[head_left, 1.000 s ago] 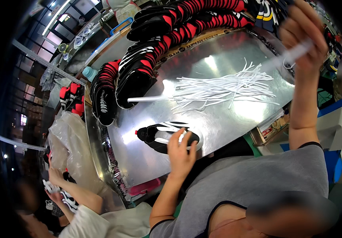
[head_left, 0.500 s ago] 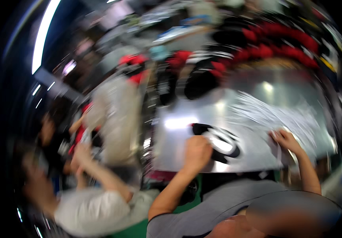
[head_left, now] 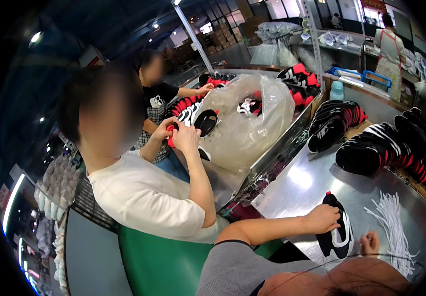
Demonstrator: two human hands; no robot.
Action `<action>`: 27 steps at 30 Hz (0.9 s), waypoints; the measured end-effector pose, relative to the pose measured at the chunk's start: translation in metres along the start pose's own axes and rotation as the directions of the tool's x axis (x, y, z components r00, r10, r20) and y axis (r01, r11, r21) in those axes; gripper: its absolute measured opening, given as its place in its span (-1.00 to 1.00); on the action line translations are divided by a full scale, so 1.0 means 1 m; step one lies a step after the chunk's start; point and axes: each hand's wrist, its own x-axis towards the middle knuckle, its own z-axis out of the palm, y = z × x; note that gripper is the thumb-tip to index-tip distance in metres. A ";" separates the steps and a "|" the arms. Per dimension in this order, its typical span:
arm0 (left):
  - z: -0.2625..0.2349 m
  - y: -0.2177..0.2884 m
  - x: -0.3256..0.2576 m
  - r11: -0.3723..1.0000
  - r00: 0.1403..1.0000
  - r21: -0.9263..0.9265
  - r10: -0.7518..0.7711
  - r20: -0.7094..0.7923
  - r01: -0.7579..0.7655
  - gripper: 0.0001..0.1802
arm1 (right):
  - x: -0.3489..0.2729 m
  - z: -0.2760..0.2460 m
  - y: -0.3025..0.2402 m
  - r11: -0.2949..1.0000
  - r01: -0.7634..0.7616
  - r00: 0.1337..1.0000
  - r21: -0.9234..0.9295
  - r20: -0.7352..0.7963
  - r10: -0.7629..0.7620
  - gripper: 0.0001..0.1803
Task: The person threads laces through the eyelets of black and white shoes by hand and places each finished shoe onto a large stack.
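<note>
A black and white shoe upper (head_left: 343,236) with a red tab lies on the metal tabletop (head_left: 284,195) in front of me. My left hand (head_left: 323,218) reaches across to its left edge, with the fingers bent and closed on it. Just right of the upper is my right hand (head_left: 369,243), its fingers curled together. Whether it holds something thin cannot be made out. A bunch of loose white shoelaces (head_left: 392,229) lies spread on the metal, right beside my right hand.
Rows of black and red shoe uppers (head_left: 366,155) stand along the table's far side, near a light blue bottle (head_left: 337,91). At left, a co-worker in a white shirt (head_left: 146,197) handles a red and black piece beside a large clear plastic bag (head_left: 232,143). Another person stands behind.
The view has swung left and sharpened, bringing the co-workers and the plastic bag into fuller view. My left hand stays at the upper; my right hand appears closer to it.
</note>
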 end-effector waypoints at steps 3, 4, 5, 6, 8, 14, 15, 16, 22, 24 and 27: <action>-0.009 -0.001 0.005 0.998 0.998 -0.025 -0.051 0.029 0.052 -0.58 | 0.004 0.054 0.020 0.988 -0.021 0.999 0.152 -0.038 0.027 -0.96; -0.010 -0.002 0.013 0.998 0.997 -0.001 -0.061 0.042 0.061 -0.56 | 0.009 0.065 0.029 0.981 0.010 0.997 0.194 -0.080 0.006 -0.95; -0.004 -0.011 0.012 0.985 0.966 0.001 -0.171 0.196 0.174 -0.50 | 0.016 0.075 0.027 0.977 -0.028 0.998 0.213 -0.048 0.039 -0.94; -0.015 -0.012 0.023 0.982 0.931 0.024 -0.187 0.313 0.189 -0.42 | 0.023 0.073 0.037 0.991 0.045 0.991 0.126 -0.133 -0.028 -0.94; -0.020 -0.033 0.027 0.922 0.759 -0.205 -0.126 0.639 0.327 -0.29 | 0.028 0.093 0.022 0.998 0.061 0.979 0.012 -0.195 -0.057 -0.92; -0.019 -0.029 0.021 -0.054 0.584 -0.601 -0.177 0.792 0.798 -0.40 | 0.062 0.102 0.002 0.962 0.252 0.947 -0.104 -0.180 -0.268 -0.87; -0.019 -0.023 0.005 -0.135 0.625 -0.653 -0.201 0.754 0.745 -0.36 | 0.057 0.106 -0.002 0.959 0.267 0.945 -0.093 -0.168 -0.280 -0.87; -0.029 -0.004 -0.004 -0.082 0.661 -0.694 -0.243 0.710 0.715 -0.28 | 0.051 0.103 -0.005 0.954 0.289 0.943 -0.073 -0.148 -0.297 -0.87; -0.026 0.016 -0.011 -0.163 0.727 -0.857 -0.468 0.503 0.489 -0.30 | 0.003 0.099 -0.060 0.970 0.190 0.978 0.152 -0.111 -0.175 -0.86; -0.026 0.022 -0.010 -0.071 0.768 -0.885 -0.470 0.436 0.460 -0.31 | 0.005 0.102 -0.065 0.991 -0.021 0.999 0.134 -0.028 0.025 -0.88; -0.016 0.037 -0.004 -0.062 0.880 -0.949 -0.358 0.311 0.310 -0.41 | 0.011 0.096 -0.049 0.991 0.042 0.998 0.130 -0.055 -0.035 -0.85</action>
